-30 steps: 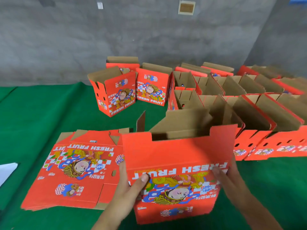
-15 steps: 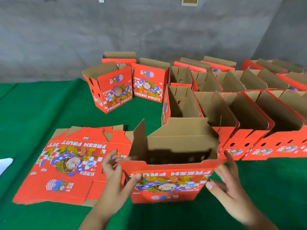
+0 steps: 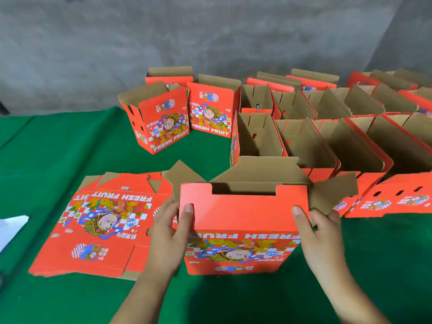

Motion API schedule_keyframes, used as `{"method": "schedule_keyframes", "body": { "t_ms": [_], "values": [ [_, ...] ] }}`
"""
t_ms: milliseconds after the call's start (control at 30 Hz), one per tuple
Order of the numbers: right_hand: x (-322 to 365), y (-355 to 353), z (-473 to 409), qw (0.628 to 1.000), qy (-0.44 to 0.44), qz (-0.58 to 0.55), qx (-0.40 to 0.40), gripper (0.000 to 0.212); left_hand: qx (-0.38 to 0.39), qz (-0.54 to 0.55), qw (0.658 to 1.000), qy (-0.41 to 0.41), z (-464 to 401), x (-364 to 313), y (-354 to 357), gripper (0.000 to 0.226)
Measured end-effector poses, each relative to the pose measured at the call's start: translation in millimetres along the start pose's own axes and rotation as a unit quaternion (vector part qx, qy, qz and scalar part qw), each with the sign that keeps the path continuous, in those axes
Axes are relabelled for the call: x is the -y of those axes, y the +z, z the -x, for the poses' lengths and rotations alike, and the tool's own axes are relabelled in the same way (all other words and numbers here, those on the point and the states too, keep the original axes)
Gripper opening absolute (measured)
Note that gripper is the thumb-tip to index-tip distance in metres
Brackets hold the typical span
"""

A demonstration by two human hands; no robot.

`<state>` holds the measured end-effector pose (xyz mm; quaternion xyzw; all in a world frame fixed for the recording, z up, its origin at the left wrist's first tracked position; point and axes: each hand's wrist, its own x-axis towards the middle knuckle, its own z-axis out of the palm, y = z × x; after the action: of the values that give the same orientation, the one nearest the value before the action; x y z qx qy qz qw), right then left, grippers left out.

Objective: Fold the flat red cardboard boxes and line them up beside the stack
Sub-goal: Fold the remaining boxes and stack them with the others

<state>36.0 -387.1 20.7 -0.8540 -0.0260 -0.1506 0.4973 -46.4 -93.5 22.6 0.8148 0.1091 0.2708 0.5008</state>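
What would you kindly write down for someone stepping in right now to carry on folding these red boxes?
Left hand: grips the left edge of the box in progress, thumb on its front panel.
Right hand: grips the right edge the same way.
The box stands upside down on the green table, opened up, its flaps unfolded.
Flat stack: lies just left of it, more blanks to go.
Done: many folded boxes stand in rows behind and to the right; two printed boxes stand apart on the left.
Left: close the flaps, set this box in line, take the next blank.
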Motion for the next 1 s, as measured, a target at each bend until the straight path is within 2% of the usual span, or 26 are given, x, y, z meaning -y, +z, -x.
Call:
{"method": "schedule_keyframes", "body": {
  "t_ms": [33, 100, 167, 233, 367, 467, 533, 633, 700, 833, 933, 1000],
  "values": [
    [0.8, -0.9, -4.6, 1.0, 0.009, -0.013, 0.019, 0.044, 0.012, -0.018, 1.0, 0.003, -3.9, -0.9, -2.1, 0.029],
    [-0.6, -2.8, -11.7, 0.999, 0.012, -0.027, 0.045, 0.003, 0.033, -0.072, 0.997, 0.015, -11.4, -2.5, -7.4, 0.028],
    [3.0, -3.6, -18.1, 0.996, -0.012, -0.045, 0.082, 0.05, 0.05, -0.103, 0.993, 0.015, -13.9, -6.3, -7.3, 0.021],
    [8.7, -3.1, -20.3, 0.993, -0.03, -0.047, 0.105, 0.071, 0.044, -0.096, 0.994, -0.006, -9.4, -11.2, -2.8, 0.021],
    [12.5, -5.6, -17.5, 0.987, -0.03, -0.064, 0.141, 0.08, -0.009, -0.146, 0.989, -0.037, 0.3, -6.3, 2.4, 0.055],
    [11.6, -9.3, -13.4, 0.982, -0.04, -0.06, 0.176, 0.089, -0.073, -0.182, 0.98, -0.025, 4.9, 1.1, -1.6, 0.062],
    [12.7, -10.5, -12.1, 0.978, -0.066, -0.047, 0.194, 0.096, -0.094, -0.19, 0.977, 0.023, 8.2, 4.3, -1.5, 0.067],
    [15.8, -10.7, -13.4, 0.974, -0.087, -0.038, 0.204, 0.107, -0.042, -0.131, 0.983, 0.122, 6.2, 9.6, 0.0, 0.094],
    [17.1, -9.3, -11.6, 0.975, -0.087, -0.032, 0.2, 0.108, 0.052, -0.079, 0.989, 0.111, -3.8, 9.8, -6.4, 0.103],
    [8.2, -7.5, -6.1, 0.972, -0.098, 0.0, 0.214, 0.114, 0.188, -0.145, 0.961, 0.144, -32.5, -0.9, -24.7, 0.075],
    [6.1, -9.2, -10.0, 0.963, -0.128, 0.036, 0.235, 0.11, 0.183, -0.165, 0.954, 0.172, -53.1, -12.9, -23.0, 0.053],
    [6.0, -10.0, -11.2, 0.959, -0.141, 0.052, 0.239, 0.107, 0.203, -0.11, 0.959, 0.163, -62.8, -18.3, -16.4, 0.033]
  ]
}}
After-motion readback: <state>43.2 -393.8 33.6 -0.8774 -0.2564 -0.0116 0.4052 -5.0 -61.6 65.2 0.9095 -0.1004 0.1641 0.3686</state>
